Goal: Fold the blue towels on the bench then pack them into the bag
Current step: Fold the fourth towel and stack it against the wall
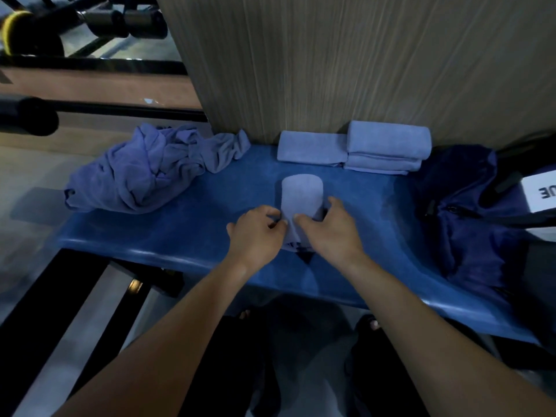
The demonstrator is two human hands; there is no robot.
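Both hands are on the same small towel [301, 203], which sits mid-bench right in front of the person, its long axis running straight away from them toward the wall panel [331, 64]. The left hand [258, 233] has its fingers curled in, pinching the towel's near left edge, and the right hand [328, 230] is curled over the near right edge, thumb on top, fingers wrapped round the side. So both grip it, and neither is really nearer since it's dead centre between them. Looks like another fold away from the body, or a lift, comes next. Beyond the towel, against the panel, sits a stack of folded towels [388, 149] with another folded one [311, 147] touching its left side. Well left of the towel is a crumpled pile [144, 170] not yet folded. Off to the right lies the dark bag [469, 212] on the bench [186, 224], so packing means a reach from the right side.
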